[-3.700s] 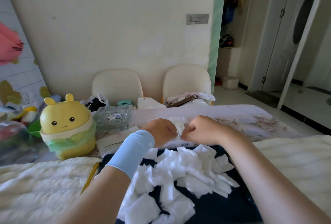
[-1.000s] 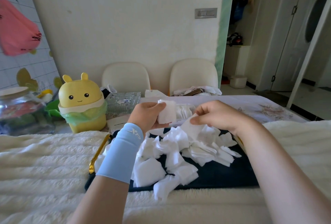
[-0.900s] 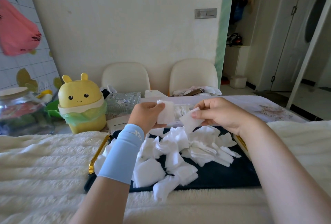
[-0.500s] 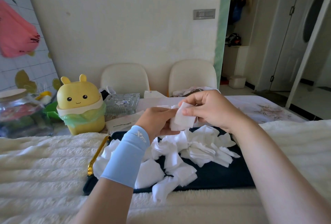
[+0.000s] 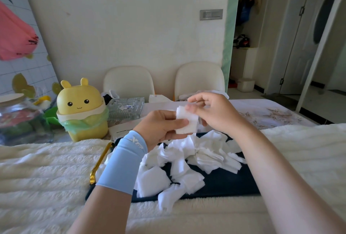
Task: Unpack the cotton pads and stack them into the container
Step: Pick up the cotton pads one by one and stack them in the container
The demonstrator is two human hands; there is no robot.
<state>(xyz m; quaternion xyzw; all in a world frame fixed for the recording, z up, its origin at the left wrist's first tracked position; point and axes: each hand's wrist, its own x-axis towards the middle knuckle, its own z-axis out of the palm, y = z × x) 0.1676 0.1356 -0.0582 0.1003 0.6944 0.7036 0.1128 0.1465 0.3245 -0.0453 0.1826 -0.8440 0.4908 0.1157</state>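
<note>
My left hand (image 5: 161, 128) grips a small stack of white square cotton pads (image 5: 187, 124) above the table, thumb across its front. My right hand (image 5: 213, 115) is right beside it and pinches the stack's upper right corner, thumb in front, fingers behind, index finger raised. Below the hands several loose cotton pads (image 5: 183, 160) lie in a heap on a dark navy tray (image 5: 224, 183) with a gold handle (image 5: 99, 160). The hands hide whatever stands directly behind them.
A yellow bunny-shaped bin (image 5: 82, 110) with a green liner stands at the left. Beside it are a clear glass dish (image 5: 127, 108) and a lidded glass jar (image 5: 16, 117). A fluffy white blanket (image 5: 46, 177) surrounds the tray. Two cream chairs (image 5: 129, 82) stand behind the table.
My right hand lifted a pad from the heap and brought it onto the stack in my left hand. The stack now sits between both hands.
</note>
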